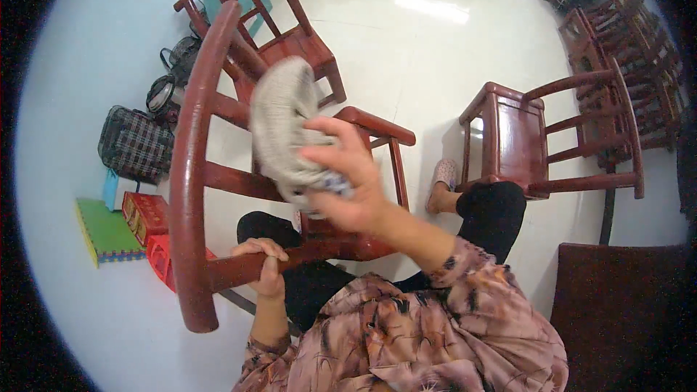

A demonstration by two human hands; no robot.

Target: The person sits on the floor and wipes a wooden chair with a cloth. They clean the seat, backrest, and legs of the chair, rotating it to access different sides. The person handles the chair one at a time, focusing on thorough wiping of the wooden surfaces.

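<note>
In the head view, the left hand has its grip closed around the lower side post of a red-brown wooden chair, the fingers curled over the top of the wood. This chair stands at a tilt in front of the person, its curved top rail toward the left and its slatted back facing up.

The right hand has its grip closed on a bunched grey cloth, with the fingers and thumb pressed into the folds. The cloth is blurred and lies across the view of the chair's back, just beyond the right hand's fingertips; whether it touches the slats I cannot tell.

Around them, a 2nd chair of the same colour stands to the right on the pale floor, near a foot in a patterned slipper. A 3rd chair stands beyond the tilted chair, toward the upper left. Along the left wall are a dark plaid bag, a green mat, a red box and an orange-red basket. More dark wooden chairs crowd together at the upper right.
</note>
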